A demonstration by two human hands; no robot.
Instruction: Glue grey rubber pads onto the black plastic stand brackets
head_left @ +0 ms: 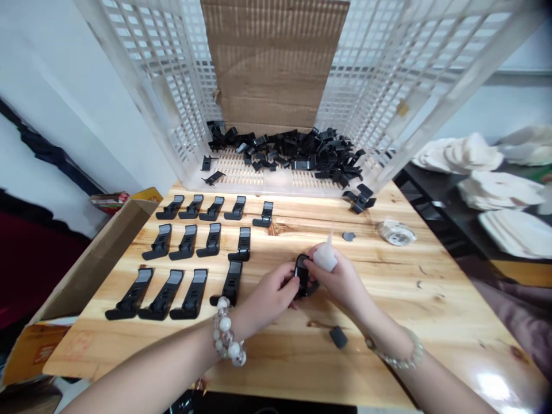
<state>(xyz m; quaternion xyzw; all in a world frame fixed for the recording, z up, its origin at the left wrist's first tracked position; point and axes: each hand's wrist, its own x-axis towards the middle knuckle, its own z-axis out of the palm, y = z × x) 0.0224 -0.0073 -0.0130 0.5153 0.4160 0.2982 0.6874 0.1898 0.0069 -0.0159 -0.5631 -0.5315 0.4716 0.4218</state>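
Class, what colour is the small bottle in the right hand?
Milky white: bottle in the right hand, best in the head view.

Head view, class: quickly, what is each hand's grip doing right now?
Left hand: closed, holding a black plastic part.
Right hand: closed, holding a translucent squeeze bottle.

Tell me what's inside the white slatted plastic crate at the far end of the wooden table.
The white slatted plastic crate holds a heap of black plastic parts in front of a brown cardboard sheet. The slats beneath the heap are covered.
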